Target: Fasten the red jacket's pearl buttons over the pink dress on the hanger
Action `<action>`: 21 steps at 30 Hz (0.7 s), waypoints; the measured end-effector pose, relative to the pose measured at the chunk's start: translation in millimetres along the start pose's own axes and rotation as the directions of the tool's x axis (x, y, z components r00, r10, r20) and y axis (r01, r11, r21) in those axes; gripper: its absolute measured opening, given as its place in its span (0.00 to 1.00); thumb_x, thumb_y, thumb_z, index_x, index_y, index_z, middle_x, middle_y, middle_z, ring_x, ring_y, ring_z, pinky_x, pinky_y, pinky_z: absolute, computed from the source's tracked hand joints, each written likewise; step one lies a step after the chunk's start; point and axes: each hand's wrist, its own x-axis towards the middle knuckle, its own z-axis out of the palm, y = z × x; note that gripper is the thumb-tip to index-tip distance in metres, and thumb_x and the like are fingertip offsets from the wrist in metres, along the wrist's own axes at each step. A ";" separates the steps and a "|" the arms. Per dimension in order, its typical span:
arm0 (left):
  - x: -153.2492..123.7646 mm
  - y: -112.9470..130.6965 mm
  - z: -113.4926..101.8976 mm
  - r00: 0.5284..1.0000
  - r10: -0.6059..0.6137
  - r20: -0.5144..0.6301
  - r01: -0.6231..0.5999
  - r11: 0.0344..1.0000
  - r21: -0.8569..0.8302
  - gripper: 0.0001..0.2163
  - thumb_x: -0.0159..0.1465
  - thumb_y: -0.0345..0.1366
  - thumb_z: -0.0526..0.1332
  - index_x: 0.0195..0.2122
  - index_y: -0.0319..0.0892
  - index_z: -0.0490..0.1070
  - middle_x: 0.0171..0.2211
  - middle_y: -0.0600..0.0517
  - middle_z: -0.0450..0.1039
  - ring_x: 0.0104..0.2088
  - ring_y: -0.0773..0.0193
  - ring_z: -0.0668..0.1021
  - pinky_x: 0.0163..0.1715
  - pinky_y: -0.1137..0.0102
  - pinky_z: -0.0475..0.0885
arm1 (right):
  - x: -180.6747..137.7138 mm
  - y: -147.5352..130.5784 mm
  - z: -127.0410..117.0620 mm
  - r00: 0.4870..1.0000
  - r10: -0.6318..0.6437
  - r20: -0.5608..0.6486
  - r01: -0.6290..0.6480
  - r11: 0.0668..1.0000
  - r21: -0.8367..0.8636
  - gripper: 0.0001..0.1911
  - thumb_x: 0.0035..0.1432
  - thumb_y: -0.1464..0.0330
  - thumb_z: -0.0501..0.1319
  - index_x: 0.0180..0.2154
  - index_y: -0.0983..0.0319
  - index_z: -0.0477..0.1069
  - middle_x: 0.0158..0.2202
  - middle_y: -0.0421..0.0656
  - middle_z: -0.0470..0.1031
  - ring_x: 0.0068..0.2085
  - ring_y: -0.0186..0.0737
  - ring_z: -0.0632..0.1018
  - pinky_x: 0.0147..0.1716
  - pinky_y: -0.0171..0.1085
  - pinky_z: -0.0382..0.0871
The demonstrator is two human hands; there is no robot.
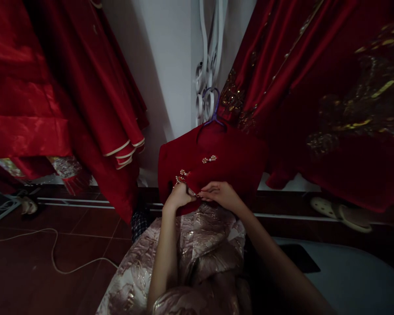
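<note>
A red garment top [230, 153] hangs on a purple hanger [214, 116] in front of me. Its front carries beaded clasps [209, 159] with pearl-like flowers. At the garment's lower front my left hand [180, 195] has its thumb and fingers pressed together, close to a beaded ornament [180, 179]. My right hand [218, 194] meets it from the right, its fingertips pinched at a tiny spot between the two hands. What the fingertips hold is too small to make out. Below hangs a pale pink brocade cloth [203, 232] with a shiny pattern.
Red garments [108, 96] hang at left, and a sequined red garment [315, 109] hangs at right. The hanger hooks onto a white scrolled metal rack [204, 87]. A thin cable [54, 249] crosses the tiled floor. A clog [341, 214] and a dark flat object [300, 258] are at lower right.
</note>
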 end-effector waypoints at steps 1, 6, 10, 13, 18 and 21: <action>0.0 -2.4 -0.8 1.000 -0.002 0.020 0.003 0.999 -0.046 0.05 0.46 0.28 0.61 0.26 0.36 0.72 0.26 0.52 0.74 0.26 0.69 0.73 0.26 0.77 0.64 | 2.1 3.2 2.6 1.000 -0.007 -0.016 0.007 1.000 -0.003 0.15 0.42 0.62 0.67 0.32 0.65 0.72 0.27 0.43 0.77 0.30 0.36 0.79 0.31 0.34 0.75; 1.1 -13.3 -0.9 0.988 0.019 0.151 0.019 0.969 -0.248 0.09 0.47 0.30 0.63 0.30 0.33 0.73 0.28 0.48 0.76 0.27 0.67 0.75 0.28 0.76 0.67 | 8.4 13.2 10.7 0.997 -0.033 -0.067 0.024 0.991 -0.134 0.13 0.45 0.63 0.65 0.33 0.64 0.74 0.31 0.44 0.78 0.30 0.37 0.78 0.23 0.32 0.74; 1.9 -18.2 -1.2 0.989 -0.005 0.147 0.044 0.964 -0.262 0.10 0.47 0.34 0.65 0.29 0.33 0.74 0.29 0.46 0.77 0.29 0.65 0.76 0.30 0.74 0.69 | 7.6 13.2 12.1 0.995 -0.071 -0.067 0.052 0.967 -0.249 0.11 0.49 0.64 0.62 0.35 0.62 0.74 0.30 0.44 0.78 0.29 0.37 0.78 0.20 0.31 0.72; 2.6 -19.4 -1.0 0.992 -0.060 0.113 0.088 0.959 -0.269 0.09 0.45 0.33 0.66 0.27 0.33 0.75 0.29 0.46 0.77 0.30 0.64 0.77 0.31 0.72 0.71 | 8.1 14.7 13.0 0.983 -0.153 -0.098 0.108 0.926 -0.363 0.10 0.50 0.66 0.61 0.35 0.62 0.74 0.30 0.43 0.78 0.30 0.36 0.78 0.27 0.32 0.73; 2.6 -18.5 -1.0 0.985 -0.110 0.134 0.155 0.903 -0.400 0.08 0.43 0.30 0.66 0.26 0.34 0.75 0.28 0.47 0.77 0.30 0.64 0.78 0.34 0.71 0.72 | 10.6 20.3 15.4 0.964 -0.224 -0.145 0.139 0.886 -0.443 0.08 0.50 0.66 0.62 0.34 0.60 0.75 0.29 0.41 0.78 0.30 0.35 0.78 0.31 0.31 0.72; 2.9 -17.1 -1.2 0.984 -0.117 0.136 0.163 0.899 -0.407 0.10 0.43 0.34 0.67 0.26 0.33 0.75 0.26 0.47 0.77 0.27 0.66 0.77 0.30 0.72 0.71 | 10.1 20.5 16.8 0.964 -0.224 -0.145 0.139 0.885 -0.444 0.08 0.50 0.66 0.62 0.34 0.60 0.75 0.30 0.41 0.78 0.31 0.35 0.78 0.31 0.31 0.71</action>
